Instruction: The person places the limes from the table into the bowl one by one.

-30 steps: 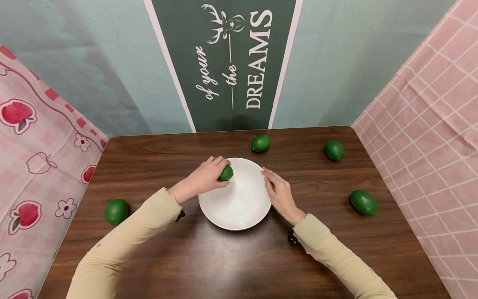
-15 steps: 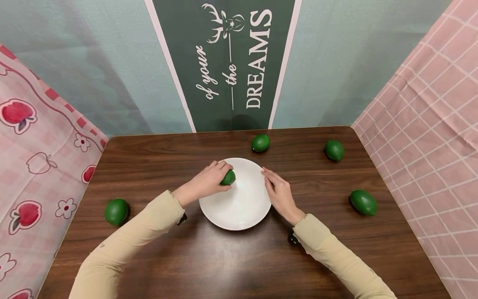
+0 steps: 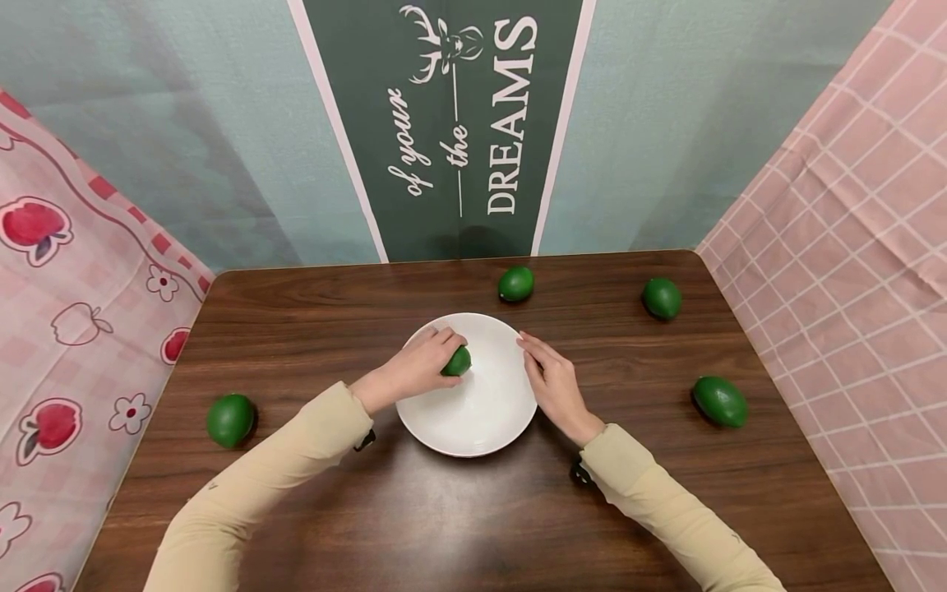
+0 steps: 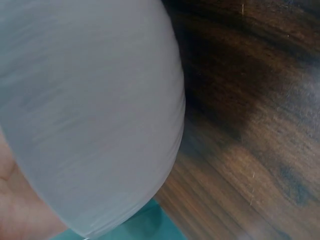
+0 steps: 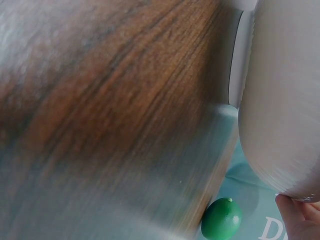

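- The left hand has its fingers and thumb curled round a green lime, with no other thing in its grip.
- That lime is inside the white bowl's outline, left of the bowl's middle; whether it touches the bowl's floor is hard to tell from above.
- The bowl stands upright on the brown surface, about midway between left and right edges and well in from the far edge.
- The right hand is mostly open, fingers nearly straight, tips resting on the bowl's right rim.
- The far lime lies beside the surface's far edge, beyond the bowl and a little right of its middle.
- The corner lime sits near the far right corner.
- The right lime lies near the right edge, well apart from the right hand.
- The left lime sits near the left edge, just beyond the left sleeve.
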